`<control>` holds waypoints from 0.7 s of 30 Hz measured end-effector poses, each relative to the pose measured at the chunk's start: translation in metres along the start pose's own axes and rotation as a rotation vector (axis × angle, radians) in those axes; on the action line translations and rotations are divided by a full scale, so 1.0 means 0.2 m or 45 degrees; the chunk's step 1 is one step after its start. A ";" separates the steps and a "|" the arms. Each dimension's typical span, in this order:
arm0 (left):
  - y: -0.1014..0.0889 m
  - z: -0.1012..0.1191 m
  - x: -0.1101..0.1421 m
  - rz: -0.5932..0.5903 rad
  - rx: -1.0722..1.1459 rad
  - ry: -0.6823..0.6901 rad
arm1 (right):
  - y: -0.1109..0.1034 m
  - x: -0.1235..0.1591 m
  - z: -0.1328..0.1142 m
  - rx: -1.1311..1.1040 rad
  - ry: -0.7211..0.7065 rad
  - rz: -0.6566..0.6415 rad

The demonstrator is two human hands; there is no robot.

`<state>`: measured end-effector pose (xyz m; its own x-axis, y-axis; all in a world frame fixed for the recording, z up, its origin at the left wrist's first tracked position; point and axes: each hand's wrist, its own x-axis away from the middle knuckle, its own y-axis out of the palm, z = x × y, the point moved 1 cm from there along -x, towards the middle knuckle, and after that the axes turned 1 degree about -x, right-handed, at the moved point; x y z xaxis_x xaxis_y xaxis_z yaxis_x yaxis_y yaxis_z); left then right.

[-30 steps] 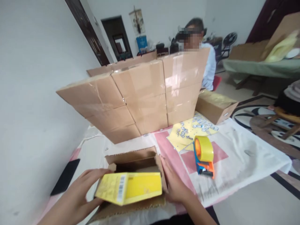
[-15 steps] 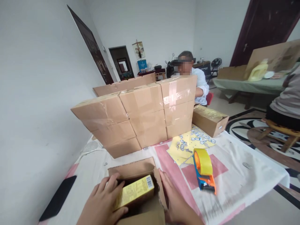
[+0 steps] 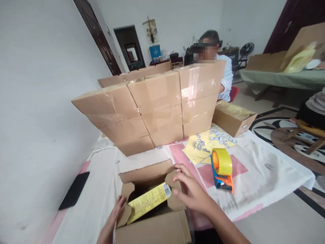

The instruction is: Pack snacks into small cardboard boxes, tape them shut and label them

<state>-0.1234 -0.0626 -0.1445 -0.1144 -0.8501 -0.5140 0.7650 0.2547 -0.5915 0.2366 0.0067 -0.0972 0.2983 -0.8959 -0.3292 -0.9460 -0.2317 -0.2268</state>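
An open cardboard box (image 3: pixel 152 230) stands at the near edge of the table, its flaps spread upward. Inside lies a slim yellow carton (image 3: pixel 149 202), slanted, with a barcode on its right end. My left hand (image 3: pixel 114 217) holds the box's left side, fingertips at the left flap and the palm largely hidden. My right hand (image 3: pixel 189 188) grips the right flap, its thumb on the inner face and its fingers bent over the top edge. To the right stands a tape dispenser (image 3: pixel 222 171) with a yellow roll.
Behind the box rises a wall of stacked, taped cartons (image 3: pixel 157 112). A yellow patterned sheet (image 3: pixel 203 149) lies beside it, near another taped carton (image 3: pixel 233 118). A black phone (image 3: pixel 74 190) rests at left. A person (image 3: pixel 225 74) sits behind the stack.
My left hand has left the yellow carton and moved to the box's left flap. My right hand has shifted onto the right flap, now bent outward. The view has tilted down.
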 end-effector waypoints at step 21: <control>0.21 0.57 -0.33 -0.221 -0.882 0.426 | -0.24 0.16 -0.02 0.302 -0.374 0.790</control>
<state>-0.0112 -0.0496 -0.0644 -0.4651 -0.7480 -0.4735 0.1623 0.4537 -0.8762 0.2915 -0.0124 -0.0942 -0.2310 -0.6893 -0.6867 -0.9089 0.4047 -0.1004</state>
